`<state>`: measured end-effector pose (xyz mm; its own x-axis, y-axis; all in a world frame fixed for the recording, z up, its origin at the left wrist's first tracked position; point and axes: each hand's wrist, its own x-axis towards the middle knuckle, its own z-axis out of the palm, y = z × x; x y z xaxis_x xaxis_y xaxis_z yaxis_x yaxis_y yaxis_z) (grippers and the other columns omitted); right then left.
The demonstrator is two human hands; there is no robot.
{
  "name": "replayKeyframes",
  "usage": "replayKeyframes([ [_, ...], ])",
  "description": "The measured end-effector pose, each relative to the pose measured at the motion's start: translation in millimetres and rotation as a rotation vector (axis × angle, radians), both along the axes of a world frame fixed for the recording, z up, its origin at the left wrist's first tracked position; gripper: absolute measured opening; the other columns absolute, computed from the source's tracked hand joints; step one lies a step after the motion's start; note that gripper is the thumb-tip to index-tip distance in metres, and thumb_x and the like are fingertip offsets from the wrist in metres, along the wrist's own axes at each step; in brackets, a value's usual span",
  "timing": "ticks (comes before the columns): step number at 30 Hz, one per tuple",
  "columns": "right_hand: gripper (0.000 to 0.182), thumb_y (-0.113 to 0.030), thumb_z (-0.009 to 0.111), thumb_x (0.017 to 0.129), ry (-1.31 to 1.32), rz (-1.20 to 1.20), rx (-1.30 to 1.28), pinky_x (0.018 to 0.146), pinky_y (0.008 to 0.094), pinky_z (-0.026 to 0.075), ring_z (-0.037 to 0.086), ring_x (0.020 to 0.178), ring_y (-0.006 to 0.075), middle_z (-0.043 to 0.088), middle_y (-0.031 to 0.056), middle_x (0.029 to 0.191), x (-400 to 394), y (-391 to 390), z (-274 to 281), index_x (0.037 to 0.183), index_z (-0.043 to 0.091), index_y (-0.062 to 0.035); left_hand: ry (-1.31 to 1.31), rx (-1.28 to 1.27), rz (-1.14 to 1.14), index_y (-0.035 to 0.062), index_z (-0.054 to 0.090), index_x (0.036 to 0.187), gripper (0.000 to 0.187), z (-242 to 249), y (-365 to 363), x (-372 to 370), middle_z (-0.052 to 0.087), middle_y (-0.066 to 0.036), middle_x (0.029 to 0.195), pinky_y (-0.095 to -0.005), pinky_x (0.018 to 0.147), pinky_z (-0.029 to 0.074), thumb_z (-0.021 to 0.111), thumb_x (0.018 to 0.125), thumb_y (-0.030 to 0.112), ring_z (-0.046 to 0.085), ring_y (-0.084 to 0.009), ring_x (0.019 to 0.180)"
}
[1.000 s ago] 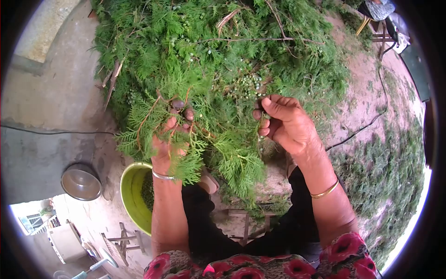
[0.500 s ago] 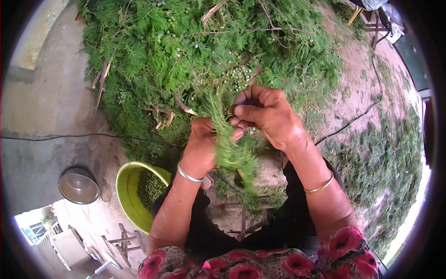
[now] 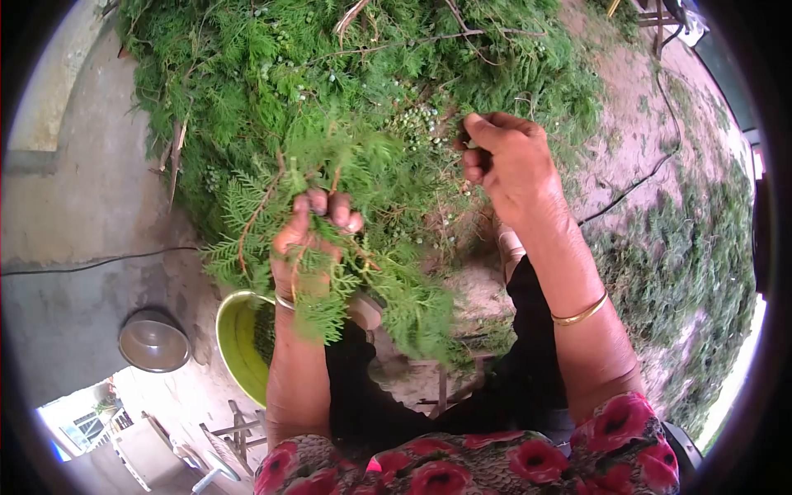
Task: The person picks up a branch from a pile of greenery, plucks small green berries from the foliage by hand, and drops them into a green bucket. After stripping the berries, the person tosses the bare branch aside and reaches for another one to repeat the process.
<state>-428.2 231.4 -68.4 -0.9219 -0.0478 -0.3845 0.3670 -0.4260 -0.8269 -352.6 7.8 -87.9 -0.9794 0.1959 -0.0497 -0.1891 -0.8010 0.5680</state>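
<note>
My left hand [image 3: 289, 239] is closed around the stems of a leafy evergreen sprig [image 3: 404, 309]. Its flat green fronds spread over the wrist and hang toward my lap. To the right, my right hand [image 3: 520, 169] is raised apart from the sprig, thumb and fingers pinched together. Whatever may be between those fingertips is too small to make out. Beyond both hands lies a big heap of cut evergreen branches [image 3: 272, 82]. A cluster of small pale green cones [image 3: 421, 124] rests on it, between the two hands.
A yellow-green bucket [image 3: 231, 338], its contents mostly hidden, stands by my left forearm. Left of it sits a metal bowl [image 3: 154, 341]. Black cable [image 3: 91, 268] crosses the floor at left, and another cable [image 3: 639, 177] runs at right. More greenery [image 3: 685, 280] is spread on the right.
My left hand has moved left and turned, fanning out the sprig. My right hand has drawn away up and to the right. The view has shifted slightly.
</note>
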Motion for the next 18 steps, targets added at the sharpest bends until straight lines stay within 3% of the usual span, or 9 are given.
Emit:
replayKeyframes([
  [1, 0.013, -0.007, 0.055, 0.086, -0.045, -0.007, -0.024, 0.045, 0.0241, 0.038, 0.048, 0.052, 0.0117, 0.058, 0.0094, 0.07, -0.3, 2.1, 0.8, 0.08, 0.056, 0.0036, 0.06, 0.117, 0.096, 0.0074, 0.052, 0.088, 0.016, -1.2, -0.2, 2.0, 0.049, -0.004, 0.086, -0.0347, 0.078, 0.038, 0.054, 0.09, 0.023, 0.046, -0.0193, 0.083],
  [6, 0.018, -0.012, 0.055, 0.087, -0.092, 0.007, 0.008, 0.044, 0.0253, 0.038, 0.05, 0.052, 0.0132, 0.059, 0.011, 0.071, 2.2, 3.6, -4.8, 0.08, 0.056, 0.004, 0.026, 0.075, 0.109, 0.0081, 0.054, 0.088, 0.012, -0.3, -18.8, -4.7, 0.049, -0.004, 0.09, -0.0361, 0.082, 0.038, 0.055, 0.089, 0.02, 0.047, -0.0193, 0.084],
  [8, 0.018, -0.012, 0.055, 0.087, -0.129, -0.015, -0.007, 0.044, 0.0255, 0.038, 0.051, 0.053, 0.0135, 0.059, 0.0108, 0.07, 2.4, 3.8, -3.6, 0.079, 0.056, 0.0043, -0.112, -0.262, 0.153, 0.008, 0.056, 0.091, 0.011, 18.4, -16.9, -4.7, 0.054, -0.006, 0.094, -0.0367, 0.086, 0.037, 0.056, 0.089, 0.019, 0.049, -0.0193, 0.091],
  [9, 0.018, -0.012, 0.055, 0.087, -0.168, -0.034, -0.023, 0.044, 0.0258, 0.038, 0.052, 0.053, 0.0139, 0.059, 0.0105, 0.068, 2.5, 4.4, -2.2, 0.078, 0.057, 0.0046, -0.26, -0.62, 0.34, 0.0059, 0.059, 0.093, 0.009, 15.1, -25.2, -6.0, 0.059, -0.008, 0.092, -0.0381, 0.078, 0.043, 0.056, 0.087, 0.012, 0.054, -0.0216, 0.087],
  [11, 0.019, -0.011, 0.055, 0.087, -0.144, 0.02, 0.001, 0.044, 0.0259, 0.038, 0.052, 0.053, 0.0142, 0.059, 0.0102, 0.067, 3.6, 8.2, 1.9, 0.077, 0.057, 0.0049, -0.21, -1.187, 0.515, 0.0034, 0.061, 0.091, 0.011, -14.6, -55.2, -8.2, 0.061, -0.008, 0.087, -0.0347, 0.061, 0.047, 0.054, 0.083, 0.002, 0.058, -0.0212, 0.072],
  [14, 0.017, -0.008, 0.055, 0.084, -0.065, 0.153, 0.055, 0.047, 0.0274, 0.043, 0.058, 0.056, 0.0165, 0.062, 0.012, 0.068, 7.2, 18.3, -0.5, 0.075, 0.059, 0.0057, -0.426, -1.314, 0.571, 0.002, 0.06, 0.089, 0.013, -47.7, -100.8, -15.4, 0.06, -0.008, 0.082, -0.0297, 0.055, 0.046, 0.052, 0.08, -0.002, 0.055, -0.0186, 0.062],
  [16, 0.013, -0.004, 0.053, 0.081, 0.363, 0.482, 0.874, 0.054, 0.032, 0.049, 0.064, 0.065, 0.0232, 0.064, 0.0165, 0.07, 11.3, 19.5, 1.3, 0.077, 0.061, 0.0049, -0.641, -1.433, 0.645, 0.0007, 0.06, 0.086, 0.014, -52.8, -113.9, -27.4, 0.059, -0.009, 0.077, -0.0248, 0.049, 0.046, 0.051, 0.077, -0.006, 0.052, -0.0159, 0.052],
  [17, 0.01, -0.009, 0.058, 0.079, 0.397, 0.617, 1.157, 0.064, 0.0418, 0.048, 0.062, 0.068, 0.0282, 0.063, 0.0169, 0.075, 14.6, 17.5, -8.8, 0.08, 0.062, -0.0002, -0.626, -1.218, 0.746, 0.0006, 0.057, 0.081, 0.01, -47.4, -105.3, -38.9, 0.057, -0.008, 0.075, -0.0303, 0.049, 0.049, 0.051, 0.076, -0.005, 0.054, -0.0171, 0.055],
  [18, 0.01, -0.009, 0.058, 0.079, 0.412, 0.626, 1.152, 0.064, 0.0418, 0.048, 0.062, 0.068, 0.0282, 0.063, 0.0169, 0.075, 20.6, 16.3, -14.0, 0.08, 0.062, -0.0002, -0.607, -0.997, 0.844, 0.0006, 0.054, 0.075, 0.007, -45.5, -94.2, -55.1, 0.054, -0.008, 0.074, -0.0358, 0.048, 0.051, 0.052, 0.075, -0.005, 0.056, -0.0184, 0.058],
])
